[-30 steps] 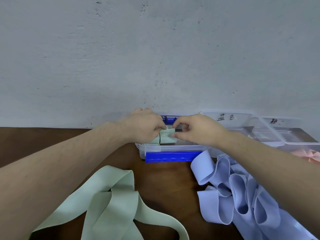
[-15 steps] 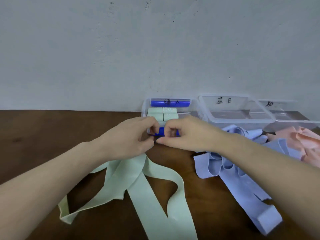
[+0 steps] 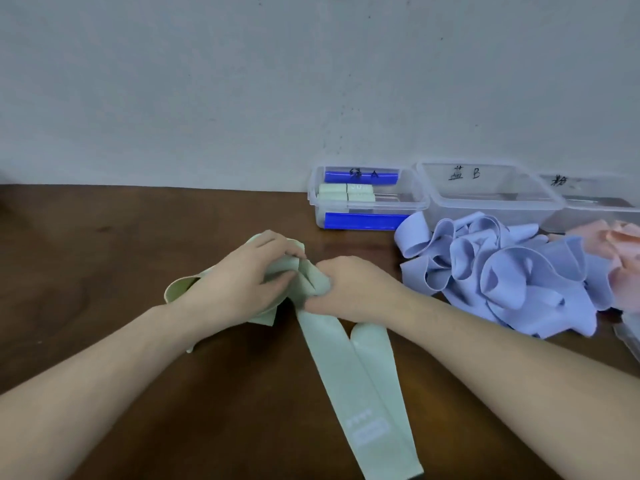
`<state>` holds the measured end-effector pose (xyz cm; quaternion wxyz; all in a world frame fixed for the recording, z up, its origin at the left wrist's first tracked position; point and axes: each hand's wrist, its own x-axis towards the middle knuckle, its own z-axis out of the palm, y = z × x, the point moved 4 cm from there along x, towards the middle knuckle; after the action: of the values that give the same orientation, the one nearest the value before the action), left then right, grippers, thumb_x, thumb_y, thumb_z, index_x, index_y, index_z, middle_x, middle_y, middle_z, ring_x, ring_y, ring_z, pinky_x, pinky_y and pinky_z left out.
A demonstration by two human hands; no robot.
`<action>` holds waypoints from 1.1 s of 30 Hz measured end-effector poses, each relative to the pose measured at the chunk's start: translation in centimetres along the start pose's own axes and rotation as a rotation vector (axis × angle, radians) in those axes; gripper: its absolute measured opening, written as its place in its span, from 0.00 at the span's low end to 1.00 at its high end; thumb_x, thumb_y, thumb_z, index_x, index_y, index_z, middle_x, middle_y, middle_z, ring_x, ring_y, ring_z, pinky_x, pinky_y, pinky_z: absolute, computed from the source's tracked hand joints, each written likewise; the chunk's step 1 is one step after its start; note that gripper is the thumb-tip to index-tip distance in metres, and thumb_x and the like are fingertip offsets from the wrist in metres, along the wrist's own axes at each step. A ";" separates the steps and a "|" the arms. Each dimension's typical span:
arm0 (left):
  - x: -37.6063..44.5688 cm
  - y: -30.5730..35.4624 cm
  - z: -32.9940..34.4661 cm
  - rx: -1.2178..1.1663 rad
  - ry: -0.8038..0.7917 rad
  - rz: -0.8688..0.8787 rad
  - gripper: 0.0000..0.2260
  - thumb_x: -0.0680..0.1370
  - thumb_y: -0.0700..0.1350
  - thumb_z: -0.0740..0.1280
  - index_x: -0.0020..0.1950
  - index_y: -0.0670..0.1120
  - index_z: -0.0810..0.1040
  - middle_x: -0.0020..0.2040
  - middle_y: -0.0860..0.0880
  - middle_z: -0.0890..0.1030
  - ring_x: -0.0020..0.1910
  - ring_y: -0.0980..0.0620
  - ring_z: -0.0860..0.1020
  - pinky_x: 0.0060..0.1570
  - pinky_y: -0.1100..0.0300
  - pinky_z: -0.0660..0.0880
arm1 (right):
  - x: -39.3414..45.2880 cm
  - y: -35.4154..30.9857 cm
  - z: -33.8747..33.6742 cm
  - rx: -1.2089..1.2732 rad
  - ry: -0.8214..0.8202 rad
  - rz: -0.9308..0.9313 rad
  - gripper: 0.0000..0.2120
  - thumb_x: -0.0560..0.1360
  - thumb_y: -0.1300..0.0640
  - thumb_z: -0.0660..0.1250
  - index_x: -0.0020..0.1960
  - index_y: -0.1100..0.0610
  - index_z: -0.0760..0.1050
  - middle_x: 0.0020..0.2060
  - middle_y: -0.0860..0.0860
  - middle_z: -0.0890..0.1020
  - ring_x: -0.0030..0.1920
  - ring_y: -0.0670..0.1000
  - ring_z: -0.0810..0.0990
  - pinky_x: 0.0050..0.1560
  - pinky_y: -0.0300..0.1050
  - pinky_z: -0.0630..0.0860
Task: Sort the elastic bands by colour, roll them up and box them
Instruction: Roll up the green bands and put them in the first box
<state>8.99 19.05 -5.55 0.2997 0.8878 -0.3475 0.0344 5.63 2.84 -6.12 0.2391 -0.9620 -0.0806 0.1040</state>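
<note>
**Green band gripped at mid-bench**

Left hand [image 3: 242,282]: fingers curled round a bunched section of the pale green flat elastic band [image 3: 360,382], thumb pressing into the fabric. Right hand [image 3: 349,289]: fingers curled, pinching the same band just right of the left hand. Band located centre of the dark brown wooden bench [image 3: 104,254], loose loop at left, two flat strands trailing toward the near edge. Far right against the wall: clear plastic box with blue clips [image 3: 367,199], holding rolled green bands [image 3: 346,192]. Right of it: second clear plastic box [image 3: 485,188], marked B. Near it: heap of lilac-blue elastic bands [image 3: 502,271]; pink bands [image 3: 620,247] at far right edge.
</note>
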 end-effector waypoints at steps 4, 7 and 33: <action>-0.9 0.4 -0.3 0.082 0.036 -0.038 0.13 0.79 0.43 0.67 0.61 0.57 0.76 0.61 0.60 0.73 0.59 0.57 0.73 0.59 0.59 0.71 | -2.4 1.2 -1.0 0.129 0.026 0.054 0.09 0.71 0.51 0.71 0.41 0.52 0.72 0.38 0.47 0.78 0.38 0.48 0.77 0.38 0.44 0.74; -2.2 1.8 0.1 0.290 0.053 -0.046 0.16 0.79 0.43 0.67 0.65 0.58 0.75 0.67 0.57 0.72 0.68 0.52 0.67 0.67 0.49 0.65 | -4.6 2.7 -1.8 0.207 0.103 0.119 0.10 0.73 0.53 0.69 0.47 0.51 0.68 0.39 0.47 0.77 0.37 0.47 0.75 0.37 0.44 0.72; -15.1 22.0 4.0 -1.076 0.013 -0.300 0.04 0.79 0.42 0.69 0.51 0.45 0.75 0.47 0.46 0.84 0.46 0.52 0.84 0.44 0.59 0.81 | -28.1 -1.1 -0.6 0.487 0.241 -0.010 0.22 0.67 0.44 0.63 0.61 0.41 0.74 0.62 0.47 0.79 0.63 0.48 0.78 0.68 0.58 0.73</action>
<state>-17.10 13.12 -1.68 0.7145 0.6492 -0.1838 -0.1852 -21.49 -2.23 -0.53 0.4716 -0.8813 -0.0288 0.0038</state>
